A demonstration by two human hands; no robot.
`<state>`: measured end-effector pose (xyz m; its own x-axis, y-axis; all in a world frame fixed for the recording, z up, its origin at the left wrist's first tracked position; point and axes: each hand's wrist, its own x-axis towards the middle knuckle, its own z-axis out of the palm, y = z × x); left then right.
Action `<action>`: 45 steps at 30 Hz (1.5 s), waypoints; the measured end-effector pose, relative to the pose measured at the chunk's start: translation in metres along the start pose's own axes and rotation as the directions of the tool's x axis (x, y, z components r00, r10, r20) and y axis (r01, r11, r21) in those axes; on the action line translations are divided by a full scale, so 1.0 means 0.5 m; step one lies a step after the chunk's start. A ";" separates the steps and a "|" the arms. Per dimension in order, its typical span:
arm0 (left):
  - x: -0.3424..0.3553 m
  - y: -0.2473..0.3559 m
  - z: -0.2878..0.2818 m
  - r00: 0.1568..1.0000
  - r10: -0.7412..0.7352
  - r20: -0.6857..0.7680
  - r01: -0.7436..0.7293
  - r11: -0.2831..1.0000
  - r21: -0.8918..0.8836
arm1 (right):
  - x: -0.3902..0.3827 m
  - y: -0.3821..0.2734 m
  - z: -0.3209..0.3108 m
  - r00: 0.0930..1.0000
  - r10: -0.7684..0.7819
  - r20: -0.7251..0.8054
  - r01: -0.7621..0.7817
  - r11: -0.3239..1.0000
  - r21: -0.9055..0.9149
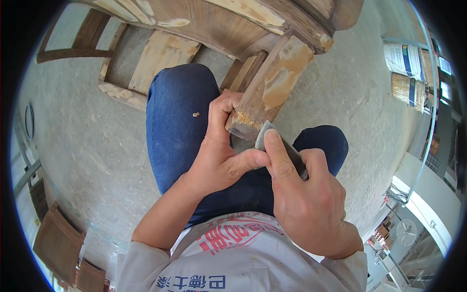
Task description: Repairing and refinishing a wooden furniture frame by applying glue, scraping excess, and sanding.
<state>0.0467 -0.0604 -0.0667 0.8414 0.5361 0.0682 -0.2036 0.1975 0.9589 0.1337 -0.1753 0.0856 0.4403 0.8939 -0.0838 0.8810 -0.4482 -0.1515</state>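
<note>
A flat hand tool with a grey end and a dark body (297,161) is held tightly between the fingers of the right hand (309,204). The grey end is placed just beside the right corner of the near end of a brown wooden furniture leg with pale patches (262,92). The leg's left edge is clasped by the left hand (212,160), whose fingers are bent and partly hidden.

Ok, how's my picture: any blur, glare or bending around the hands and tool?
Head view, centre: left hand, right hand, tool and wood look sharp, lighting soft, no strong glare; head view, right rim: pipe bows, likely lens distortion, windows look bright, fan small and soft; head view, corners: black.
</note>
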 end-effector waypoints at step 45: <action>0.001 0.019 -0.010 0.997 -0.041 0.066 0.043 0.999 -0.023 | 0.019 -0.004 -0.007 1.000 -0.020 0.023 0.020 0.999 -0.033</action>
<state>0.0429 -0.0541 -0.0587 0.8801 0.4725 0.0466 -0.1790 0.2393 0.9543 0.1367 -0.1659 0.0883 0.4189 0.9021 -0.1031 0.8950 -0.4294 -0.1204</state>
